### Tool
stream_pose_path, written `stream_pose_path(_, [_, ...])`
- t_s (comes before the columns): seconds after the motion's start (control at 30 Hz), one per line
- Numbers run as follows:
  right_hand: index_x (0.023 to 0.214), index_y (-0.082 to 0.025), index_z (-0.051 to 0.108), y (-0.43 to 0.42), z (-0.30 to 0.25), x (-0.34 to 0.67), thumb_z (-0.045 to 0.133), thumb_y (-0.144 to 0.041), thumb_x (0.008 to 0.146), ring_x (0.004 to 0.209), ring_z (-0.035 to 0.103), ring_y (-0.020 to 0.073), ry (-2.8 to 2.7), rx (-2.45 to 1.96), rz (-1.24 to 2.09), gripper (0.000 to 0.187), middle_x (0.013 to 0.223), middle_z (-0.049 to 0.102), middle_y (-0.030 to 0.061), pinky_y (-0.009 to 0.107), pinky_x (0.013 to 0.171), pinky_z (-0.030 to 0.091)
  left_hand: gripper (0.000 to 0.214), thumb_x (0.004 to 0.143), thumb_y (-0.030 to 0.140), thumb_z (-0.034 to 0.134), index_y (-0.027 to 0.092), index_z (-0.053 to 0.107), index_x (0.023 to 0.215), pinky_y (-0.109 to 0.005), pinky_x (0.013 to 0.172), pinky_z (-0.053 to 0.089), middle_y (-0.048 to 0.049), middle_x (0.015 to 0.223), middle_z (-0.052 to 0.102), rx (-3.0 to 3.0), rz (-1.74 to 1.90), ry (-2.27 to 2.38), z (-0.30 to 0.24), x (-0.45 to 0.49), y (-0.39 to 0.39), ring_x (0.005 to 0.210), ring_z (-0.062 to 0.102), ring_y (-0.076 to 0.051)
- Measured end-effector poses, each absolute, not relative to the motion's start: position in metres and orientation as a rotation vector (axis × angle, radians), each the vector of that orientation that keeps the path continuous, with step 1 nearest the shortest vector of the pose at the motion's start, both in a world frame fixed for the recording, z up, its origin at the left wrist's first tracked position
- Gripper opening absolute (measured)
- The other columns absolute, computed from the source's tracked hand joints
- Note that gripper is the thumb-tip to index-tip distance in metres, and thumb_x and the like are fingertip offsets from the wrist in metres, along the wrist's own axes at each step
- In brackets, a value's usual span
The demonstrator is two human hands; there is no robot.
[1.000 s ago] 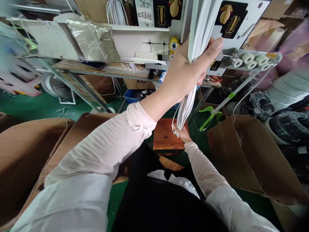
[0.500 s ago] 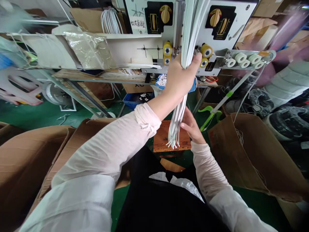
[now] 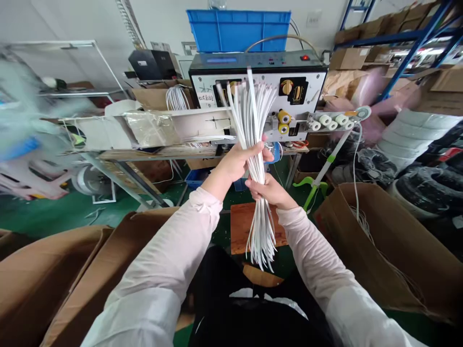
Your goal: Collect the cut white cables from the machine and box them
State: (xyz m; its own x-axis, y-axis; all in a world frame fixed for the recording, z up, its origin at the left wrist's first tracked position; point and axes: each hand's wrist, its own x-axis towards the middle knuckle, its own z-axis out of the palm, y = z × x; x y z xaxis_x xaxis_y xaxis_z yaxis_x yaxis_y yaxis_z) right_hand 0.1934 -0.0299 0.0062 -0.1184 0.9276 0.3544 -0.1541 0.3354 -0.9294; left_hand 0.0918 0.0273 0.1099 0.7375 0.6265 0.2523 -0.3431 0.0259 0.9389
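Observation:
A bundle of white cut cords (image 3: pixel 253 115) stands upright in front of me, fanning out above and below both hands. My left hand (image 3: pixel 237 161) is closed round the bundle's middle. Just below it, my right hand (image 3: pixel 270 192) also grips the same cords, fingers wrapped. The lower ends (image 3: pixel 264 246) hang loose over a small wooden stool (image 3: pixel 240 226). Behind the bundle is a cutting machine (image 3: pixel 300 91) with yellow rollers and knobs.
Open cardboard boxes stand at my left (image 3: pixel 54 274) and right (image 3: pixel 383 250). A blue crate (image 3: pixel 237 30) sits on the machine. A workbench (image 3: pixel 152 152) holds a plastic bag. Cable coils (image 3: pixel 419 130) pile at the right. Green floor (image 3: pixel 43 212) lies below.
The view tilted up. My left hand came down from high beside the machine to chest height with the bundle. My right hand rose from the cords' lower ends and gripped them under the left.

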Motion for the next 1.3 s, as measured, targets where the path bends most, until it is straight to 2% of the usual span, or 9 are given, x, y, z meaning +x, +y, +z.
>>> stream_pose_path(0.1, [0.079,-0.02,0.048,-0.032,0.013,0.194,0.077,-0.049,0.078,0.039,0.037,0.0054,-1.36,-0.596,1.466,0.041,0.049,0.042,-0.0114,0.021,0.042,0.038,0.06,0.055,0.051,0.091,0.016,0.064,0.096,-0.035,0.078,0.058,0.001,0.07,0.065,1.305,0.608,0.145,0.104,0.081,0.034,0.07,0.068,-0.016])
stream_pose_path(0.17, [0.076,-0.019,0.048,-0.032,0.014,0.192,0.079,-0.05,0.076,0.038,0.037,0.0045,-1.323,-0.547,1.587,0.044,0.05,0.044,-0.0109,0.02,0.04,0.037,0.049,0.062,0.05,0.088,0.018,0.061,0.087,-0.029,0.069,0.057,0.0062,0.062,0.056,1.265,0.686,0.159,0.1,0.084,0.03,0.06,0.062,-0.011])
stream_pose_path(0.3, [0.084,-0.017,0.055,-0.038,-0.005,0.189,0.083,-0.047,0.072,0.048,0.055,0.009,-1.207,-0.631,1.442,0.043,0.059,0.059,-0.0048,0.021,0.047,0.045,0.042,0.079,0.053,0.075,0.02,0.05,0.071,-0.021,0.048,0.043,0.0086,0.053,0.04,1.312,0.888,0.344,0.102,0.102,0.019,0.045,0.045,-0.006])
stream_pose_path(0.4, [0.095,-0.017,0.06,-0.049,-0.046,0.188,0.085,-0.039,0.069,0.062,0.065,0.0137,-1.162,-0.783,1.338,0.043,0.07,0.068,-0.0006,0.026,0.062,0.053,0.039,0.085,0.05,0.07,0.02,0.049,0.071,-0.021,0.045,0.037,0.0078,0.052,0.04,1.415,1.019,0.384,0.114,0.115,0.017,0.043,0.04,-0.005])
stream_pose_path(0.57, [0.088,-0.017,0.066,-0.058,-0.136,0.184,0.084,-0.038,0.069,0.075,0.069,0.0183,-1.11,-1.072,1.261,0.033,0.077,0.071,0.0027,0.029,0.069,0.055,0.024,0.094,0.033,0.061,0.021,0.048,0.078,-0.021,0.044,0.031,0.0089,0.052,0.038,1.549,1.161,0.35,0.131,0.134,0.024,0.042,0.037,-0.005])
stream_pose_path(0.83, [0.093,-0.017,0.069,-0.042,-0.21,0.18,0.085,-0.049,0.062,0.081,0.072,0.0217,-0.461,-1.049,1.145,0.047,0.077,0.071,0.0034,0.034,0.074,0.059,0.022,0.095,0.033,0.058,0.02,0.05,0.08,-0.021,0.049,0.035,0.0085,0.053,0.04,1.623,1.308,0.298,0.123,0.159,0.024,0.042,0.041,-0.006])
stream_pose_path(1.07, [0.09,-0.016,0.066,-0.039,-0.23,0.192,0.081,-0.051,0.068,0.08,0.072,0.0226,-0.614,-1.227,1.081,0.044,0.082,0.074,0.009,0.031,0.066,0.057,0.018,0.095,0.03,0.059,0.02,0.055,0.08,-0.022,0.05,0.038,0.0081,0.05,0.044,1.668,1.268,0.238,0.118,0.144,0.01,0.044,0.045,-0.007])
stream_pose_path(1.2, [0.09,-0.017,0.061,-0.028,-0.225,0.201,0.078,-0.054,0.07,0.085,0.073,0.0222,-0.459,-1.072,0.966,0.044,0.08,0.072,0.0049,0.035,0.079,0.059,0.017,0.091,0.026,0.065,0.018,0.059,0.078,-0.024,0.057,0.046,0.0049,0.062,0.053,1.545,1.248,0.134,0.119,0.122,0.004,0.053,0.054,-0.007])
stream_pose_path(1.3, [0.093,-0.017,0.061,-0.027,-0.229,0.208,0.076,-0.055,0.072,0.088,0.072,0.022,-0.476,-1.111,0.927,0.045,0.085,0.073,0.0059,0.034,0.079,0.059,0.012,0.088,0.022,0.069,0.017,0.063,0.078,-0.026,0.063,0.052,0.0026,0.07,0.057,1.441,1.263,0.003,0.111,0.106,0.0,0.061,0.058,-0.009])
